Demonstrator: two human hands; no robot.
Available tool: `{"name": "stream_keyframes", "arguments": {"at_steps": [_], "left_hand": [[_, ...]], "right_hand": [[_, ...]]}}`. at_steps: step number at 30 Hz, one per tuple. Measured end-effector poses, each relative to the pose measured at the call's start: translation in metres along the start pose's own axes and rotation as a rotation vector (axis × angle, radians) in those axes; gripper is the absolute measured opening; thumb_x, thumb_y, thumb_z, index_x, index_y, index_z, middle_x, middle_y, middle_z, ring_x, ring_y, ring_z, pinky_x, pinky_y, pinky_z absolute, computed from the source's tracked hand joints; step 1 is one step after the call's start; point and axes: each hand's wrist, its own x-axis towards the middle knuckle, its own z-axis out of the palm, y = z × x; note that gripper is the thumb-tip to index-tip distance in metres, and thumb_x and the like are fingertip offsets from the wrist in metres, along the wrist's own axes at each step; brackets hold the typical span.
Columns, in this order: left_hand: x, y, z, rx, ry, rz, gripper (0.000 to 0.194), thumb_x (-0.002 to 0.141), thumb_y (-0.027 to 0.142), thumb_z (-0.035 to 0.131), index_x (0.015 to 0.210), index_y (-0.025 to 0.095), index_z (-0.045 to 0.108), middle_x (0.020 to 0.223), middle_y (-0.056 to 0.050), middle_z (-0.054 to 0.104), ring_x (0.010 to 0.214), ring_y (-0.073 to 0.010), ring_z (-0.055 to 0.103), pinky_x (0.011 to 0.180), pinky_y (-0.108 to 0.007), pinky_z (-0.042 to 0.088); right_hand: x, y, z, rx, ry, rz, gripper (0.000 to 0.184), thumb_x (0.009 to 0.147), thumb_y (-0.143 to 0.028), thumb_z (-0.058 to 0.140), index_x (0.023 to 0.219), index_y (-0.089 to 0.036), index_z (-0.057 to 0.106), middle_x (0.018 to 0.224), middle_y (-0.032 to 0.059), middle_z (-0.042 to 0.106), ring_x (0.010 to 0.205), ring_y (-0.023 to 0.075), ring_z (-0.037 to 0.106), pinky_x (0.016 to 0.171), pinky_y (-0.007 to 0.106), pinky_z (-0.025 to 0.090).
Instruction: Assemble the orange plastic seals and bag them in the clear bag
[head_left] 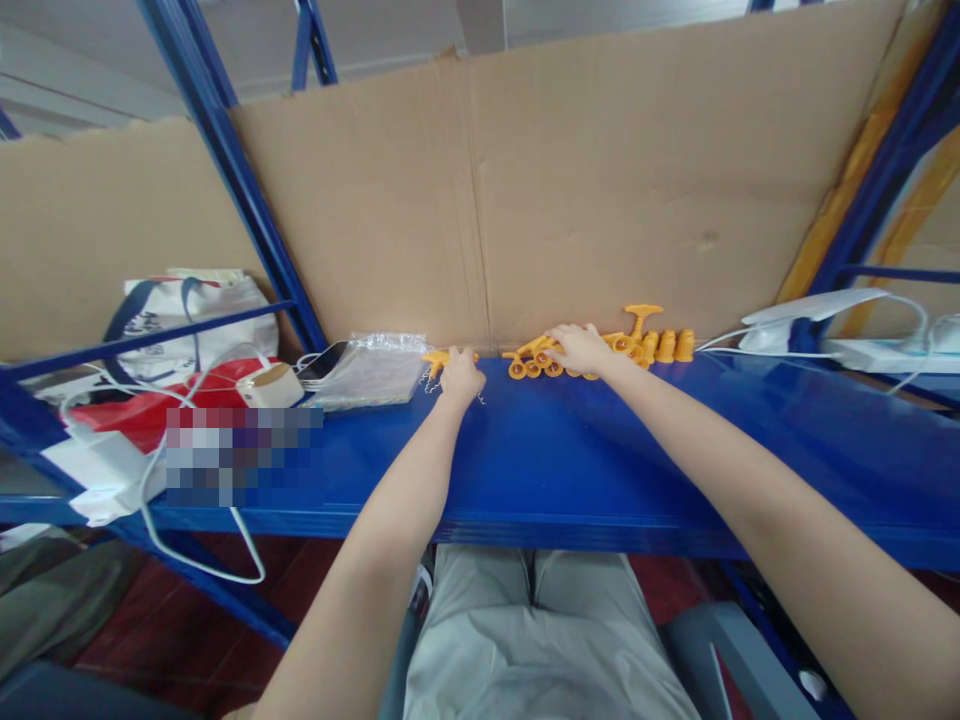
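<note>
At the back of the blue shelf, my left hand (462,378) is closed around yellow plastic pieces (436,361); thin silvery chains hang out on both sides of it. My right hand (583,350) reaches over a row of yellow plastic parts, its fingers curled down on a yellow piece (535,346). Round yellow cups (533,369) lie below those fingers with their open ends towards me. Right of the hand, a yellow T-shaped handle (643,318) stands up, beside several upright yellow cups (683,346). My fingertips partly hide what each hand grips.
A cardboard sheet (600,190) backs the blue shelf (555,460). To the left lie a clear plastic bag (371,372), a phone (324,362), a white charger (270,390) with cables, a red bag (214,390) and a cloth bag (195,315). White power strips and cables (885,355) sit at right.
</note>
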Motion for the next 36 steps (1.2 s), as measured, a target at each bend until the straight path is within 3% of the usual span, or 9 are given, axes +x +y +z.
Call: {"name": "stream_keyframes", "arguments": {"at_steps": [3, 8, 10, 12, 18, 21, 24, 28, 36], "left_hand": [[-0.003, 0.005, 0.001, 0.019, -0.054, 0.053, 0.041, 0.085, 0.011, 0.057, 0.123, 0.023, 0.064, 0.133, -0.011, 0.056, 0.116, -0.0266, 0.065, 0.098, -0.035, 0.054], [-0.007, 0.01, 0.003, 0.057, -0.16, 0.145, 0.041, 0.083, 0.01, 0.058, 0.122, 0.021, 0.066, 0.132, -0.011, 0.062, 0.118, -0.0245, 0.064, 0.098, -0.031, 0.052], [-0.007, 0.012, 0.003, 0.077, -0.201, 0.163, 0.042, 0.083, 0.01, 0.058, 0.123, 0.02, 0.066, 0.132, -0.012, 0.064, 0.118, -0.0246, 0.064, 0.098, -0.031, 0.051], [-0.007, 0.013, 0.003, 0.096, -0.237, 0.165, 0.043, 0.083, 0.009, 0.058, 0.124, 0.02, 0.065, 0.131, -0.011, 0.066, 0.119, -0.0246, 0.064, 0.098, -0.031, 0.051], [-0.005, 0.014, 0.006, 0.094, -0.24, 0.164, 0.046, 0.085, 0.01, 0.058, 0.131, 0.016, 0.061, 0.134, -0.013, 0.066, 0.125, -0.0227, 0.061, 0.101, -0.028, 0.048], [-0.004, 0.013, 0.008, 0.067, -0.212, 0.16, 0.043, 0.088, 0.012, 0.058, 0.13, 0.015, 0.061, 0.134, -0.012, 0.066, 0.126, -0.0218, 0.061, 0.102, -0.026, 0.048], [-0.001, 0.013, 0.009, 0.043, -0.22, 0.136, 0.044, 0.087, 0.014, 0.06, 0.131, 0.015, 0.06, 0.129, -0.012, 0.068, 0.121, -0.0216, 0.064, 0.101, -0.025, 0.048], [-0.001, 0.013, 0.009, 0.027, -0.237, 0.094, 0.047, 0.087, 0.018, 0.062, 0.133, 0.015, 0.058, 0.12, -0.013, 0.072, 0.11, -0.0227, 0.069, 0.096, -0.028, 0.052], [-0.009, 0.017, -0.011, 0.241, -0.204, 0.214, 0.038, 0.088, 0.029, 0.065, 0.124, 0.017, 0.067, 0.128, -0.015, 0.068, 0.123, -0.0283, 0.062, 0.102, -0.034, 0.05]], "right_hand": [[-0.005, 0.025, -0.013, -0.008, 0.129, 0.079, 0.044, 0.097, -0.028, 0.04, 0.134, -0.013, 0.059, 0.137, 0.0187, 0.061, 0.127, 0.033, 0.054, 0.102, 0.05, 0.04], [-0.025, 0.084, -0.024, -0.033, 0.298, 0.426, 0.041, 0.096, -0.02, 0.036, 0.121, -0.01, 0.066, 0.123, 0.0222, 0.067, 0.117, 0.0341, 0.061, 0.095, 0.047, 0.046], [-0.037, 0.105, -0.022, -0.022, 0.279, 0.603, 0.041, 0.094, -0.017, 0.037, 0.122, -0.008, 0.066, 0.121, 0.0243, 0.067, 0.113, 0.0349, 0.062, 0.09, 0.047, 0.048], [-0.05, 0.119, -0.017, -0.008, 0.191, 0.687, 0.044, 0.092, -0.016, 0.039, 0.128, -0.007, 0.064, 0.126, 0.0247, 0.064, 0.116, 0.0358, 0.061, 0.091, 0.046, 0.049], [-0.064, 0.132, 0.004, 0.002, -0.046, 0.618, 0.052, 0.092, -0.022, 0.047, 0.142, -0.02, 0.056, 0.149, 0.0191, 0.049, 0.134, 0.0375, 0.048, 0.104, 0.056, 0.041], [-0.06, 0.136, 0.016, -0.022, -0.067, 0.575, 0.053, 0.089, -0.027, 0.051, 0.141, -0.025, 0.057, 0.152, 0.0138, 0.048, 0.134, 0.0379, 0.046, 0.103, 0.061, 0.041], [-0.054, 0.139, 0.023, -0.037, -0.068, 0.596, 0.052, 0.085, -0.023, 0.051, 0.137, -0.024, 0.058, 0.145, 0.0139, 0.055, 0.13, 0.0364, 0.049, 0.101, 0.06, 0.042], [-0.051, 0.137, 0.02, -0.037, -0.075, 0.672, 0.047, 0.085, -0.023, 0.051, 0.132, -0.016, 0.058, 0.135, 0.0193, 0.061, 0.126, 0.0352, 0.054, 0.099, 0.055, 0.041], [-0.053, 0.133, 0.002, -0.045, -0.119, 0.716, 0.035, 0.086, -0.019, 0.054, 0.12, -0.015, 0.062, 0.118, 0.0206, 0.068, 0.112, 0.0337, 0.063, 0.094, 0.05, 0.042]]}}
